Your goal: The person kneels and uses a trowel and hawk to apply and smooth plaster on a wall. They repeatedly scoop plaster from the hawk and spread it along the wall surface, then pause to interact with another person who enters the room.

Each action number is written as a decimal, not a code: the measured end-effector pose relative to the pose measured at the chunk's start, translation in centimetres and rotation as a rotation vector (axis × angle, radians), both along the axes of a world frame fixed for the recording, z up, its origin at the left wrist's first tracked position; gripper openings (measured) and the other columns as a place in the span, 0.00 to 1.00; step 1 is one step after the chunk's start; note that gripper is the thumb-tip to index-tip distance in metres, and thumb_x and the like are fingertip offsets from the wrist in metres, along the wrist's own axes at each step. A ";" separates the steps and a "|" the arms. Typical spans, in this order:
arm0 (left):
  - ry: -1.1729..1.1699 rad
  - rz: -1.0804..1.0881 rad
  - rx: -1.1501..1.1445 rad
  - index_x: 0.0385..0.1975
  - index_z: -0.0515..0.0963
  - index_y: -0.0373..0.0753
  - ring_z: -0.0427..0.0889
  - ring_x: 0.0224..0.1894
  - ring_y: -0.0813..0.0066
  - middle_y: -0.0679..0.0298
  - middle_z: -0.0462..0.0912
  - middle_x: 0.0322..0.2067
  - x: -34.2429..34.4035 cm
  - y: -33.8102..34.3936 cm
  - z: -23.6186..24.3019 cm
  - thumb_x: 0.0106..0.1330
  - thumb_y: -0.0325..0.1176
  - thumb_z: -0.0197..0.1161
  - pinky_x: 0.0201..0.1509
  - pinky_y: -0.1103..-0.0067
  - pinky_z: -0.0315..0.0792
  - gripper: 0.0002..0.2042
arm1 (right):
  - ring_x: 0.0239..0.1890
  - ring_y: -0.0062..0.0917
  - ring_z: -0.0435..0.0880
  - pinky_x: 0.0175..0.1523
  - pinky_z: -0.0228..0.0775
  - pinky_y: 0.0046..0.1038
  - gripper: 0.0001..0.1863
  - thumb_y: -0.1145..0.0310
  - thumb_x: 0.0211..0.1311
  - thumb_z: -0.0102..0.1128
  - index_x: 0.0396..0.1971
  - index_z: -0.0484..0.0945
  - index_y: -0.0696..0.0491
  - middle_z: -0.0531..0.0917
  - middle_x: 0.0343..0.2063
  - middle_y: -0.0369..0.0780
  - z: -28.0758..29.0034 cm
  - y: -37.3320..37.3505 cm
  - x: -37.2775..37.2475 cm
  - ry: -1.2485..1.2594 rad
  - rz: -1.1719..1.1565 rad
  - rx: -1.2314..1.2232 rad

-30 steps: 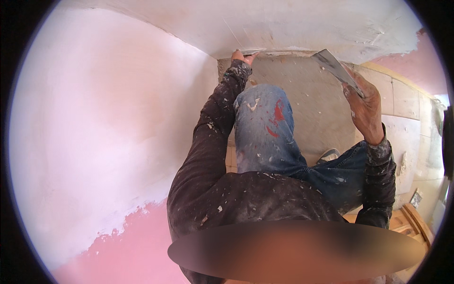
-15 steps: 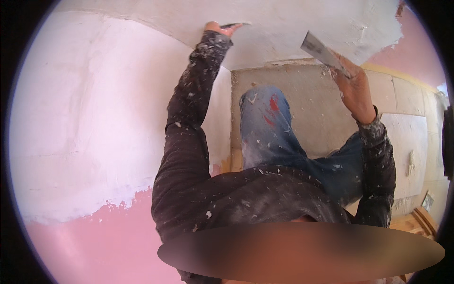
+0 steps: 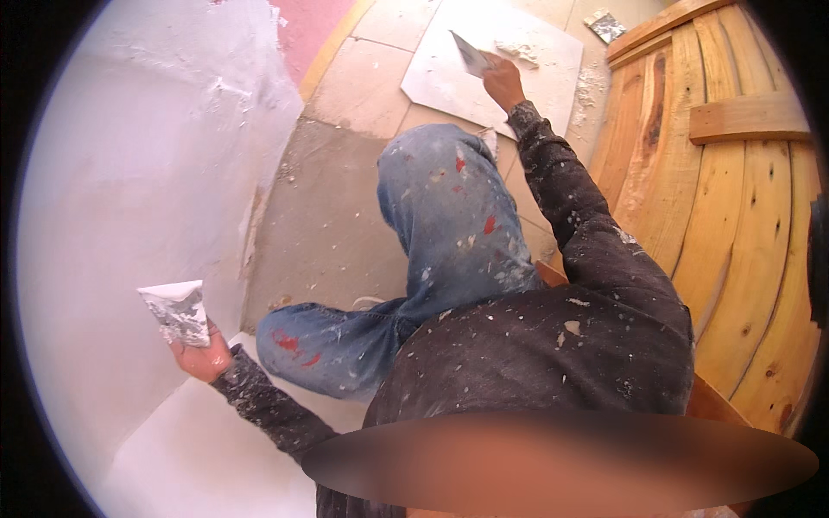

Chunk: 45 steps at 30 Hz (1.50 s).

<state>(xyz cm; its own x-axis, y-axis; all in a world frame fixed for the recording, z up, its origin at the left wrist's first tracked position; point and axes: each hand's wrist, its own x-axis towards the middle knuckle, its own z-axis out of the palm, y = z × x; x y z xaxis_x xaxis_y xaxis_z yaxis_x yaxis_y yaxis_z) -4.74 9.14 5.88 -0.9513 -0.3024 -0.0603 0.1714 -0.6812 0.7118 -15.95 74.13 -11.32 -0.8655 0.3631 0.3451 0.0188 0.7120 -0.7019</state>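
My left hand [image 3: 200, 354] is out at the lower left, close to the white plastered wall [image 3: 129, 173], and grips a wide putty knife [image 3: 177, 312] smeared with white plaster. My right hand [image 3: 503, 79] reaches far forward and holds a second flat blade [image 3: 471, 53] with its tip on a white board [image 3: 553, 99] lying on the floor. A small heap of plaster [image 3: 518, 50] sits on that board just beyond the blade. My bent knee in paint-spattered jeans [image 3: 449, 207] lies between the two arms.
Curved wooden planks [image 3: 734, 216] fill the right side, with a short loose batten [image 3: 747, 116] on top. Beige floor tiles [image 3: 345, 86] and a grey patch of floor run along the wall's foot. A pink wall strip [image 3: 306, 26] shows at the top.
The view has swung from the upper wall down to the floor. My left hand has dropped from the wall's top to low beside it. My right hand has gone down to the white board.
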 end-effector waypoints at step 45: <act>0.078 -0.300 0.256 0.59 0.62 0.33 0.74 0.55 0.61 0.54 0.73 0.53 -2.4 17.2 2.6 0.72 0.36 0.46 0.61 0.64 0.68 0.20 | 0.60 0.40 0.70 0.62 0.67 0.36 0.32 0.87 0.50 0.50 0.56 0.72 0.46 0.70 0.58 0.45 21.1 -27.4 2.0 0.425 1.170 0.419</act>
